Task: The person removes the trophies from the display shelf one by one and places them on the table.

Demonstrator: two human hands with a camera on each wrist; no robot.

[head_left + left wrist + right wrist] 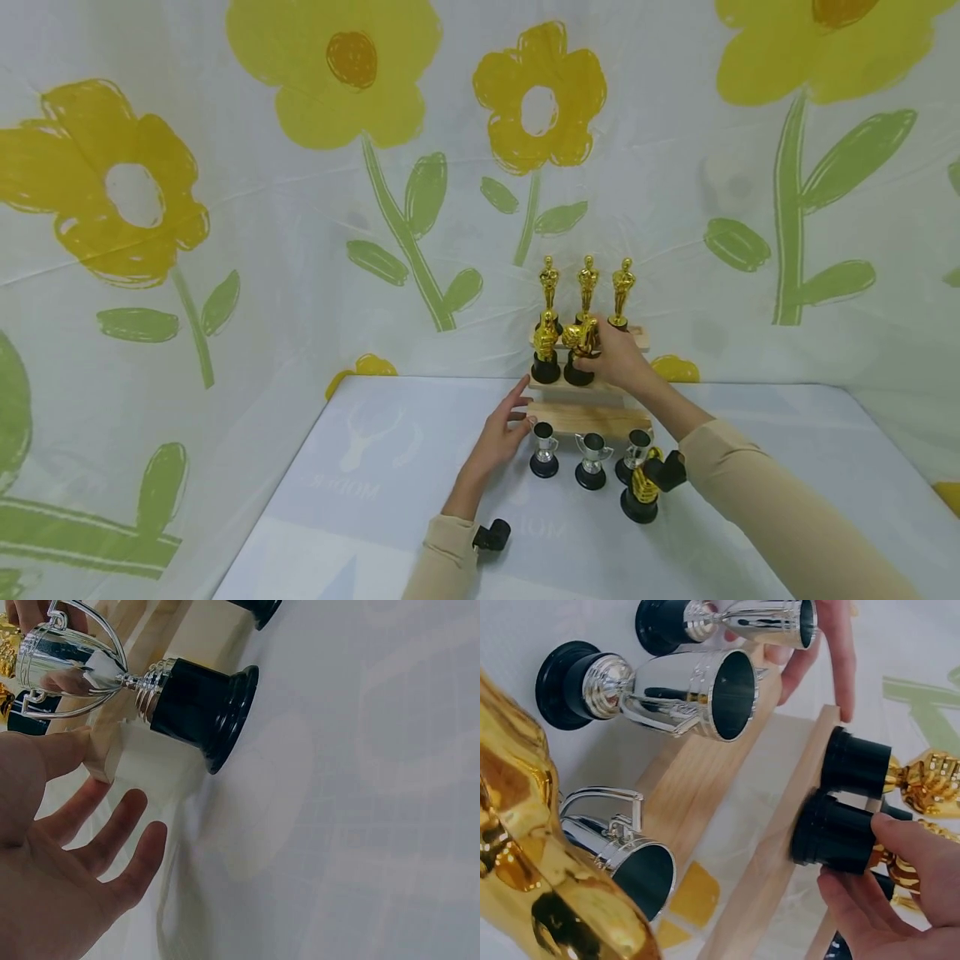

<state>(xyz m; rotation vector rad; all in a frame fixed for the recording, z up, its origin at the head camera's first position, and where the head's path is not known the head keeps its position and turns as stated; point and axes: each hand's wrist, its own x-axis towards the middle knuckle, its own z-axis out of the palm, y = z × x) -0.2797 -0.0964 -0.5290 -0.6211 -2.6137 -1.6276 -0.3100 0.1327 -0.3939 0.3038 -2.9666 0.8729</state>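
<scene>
My right hand [618,354] pinches a gold trophy with a black base [836,832] between thumb and fingers. The base is right at the middle tier of a stepped wooden stand [588,418], beside another gold trophy [546,346]. At the stand's left end is my left hand [501,433], its thumb touching the end of the lowest board and its other fingers spread and mostly straight. Close to that thumb, a silver two-handled cup [71,664] stands on its black base on the table, in front of the stand.
Three gold statuettes [587,287] stand on the top tier. On the table are two more silver cups, one in the middle [592,454] and one at right [656,877]. A gold trophy [641,492] stands nearest me, under my right wrist. A flowered cloth backdrop [660,183] hangs behind.
</scene>
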